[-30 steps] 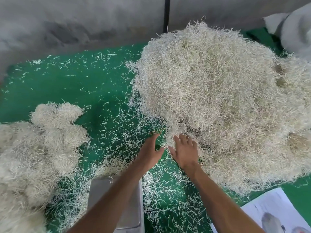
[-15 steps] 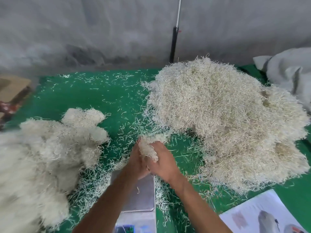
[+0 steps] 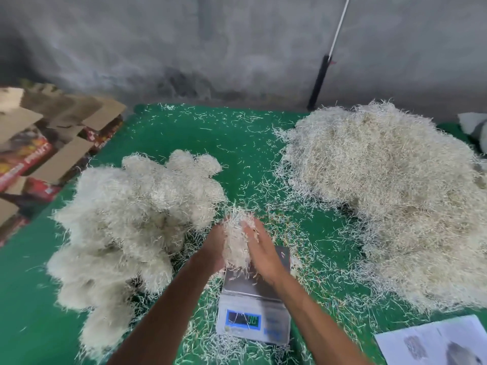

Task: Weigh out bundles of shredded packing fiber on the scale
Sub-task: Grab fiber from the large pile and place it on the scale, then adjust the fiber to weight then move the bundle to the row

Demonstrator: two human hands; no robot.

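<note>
A small bundle of pale shredded fiber [image 3: 237, 241] is pressed between my left hand [image 3: 210, 248] and my right hand [image 3: 263, 251], just above the steel pan of a small digital scale [image 3: 253, 312]. The bundle's lower strands touch or nearly touch the pan. The scale's display is lit, its digits blurred. A big loose fiber heap [image 3: 390, 196] lies to the right. A pile of rounded fiber bundles [image 3: 131, 219] lies to the left.
Loose strands litter the green mat [image 3: 210, 138]. Flattened cardboard boxes [image 3: 47, 143] lie at the far left. A printed sheet [image 3: 432, 343] sits at the bottom right. A grey wall and a leaning pole [image 3: 321, 80] stand behind, and grey cloth [image 3: 474, 127] at the right edge.
My hands pulled a clump from the big heap's edge, gathered it between the palms and brought it back over the scale. The view tilted up and back.
</note>
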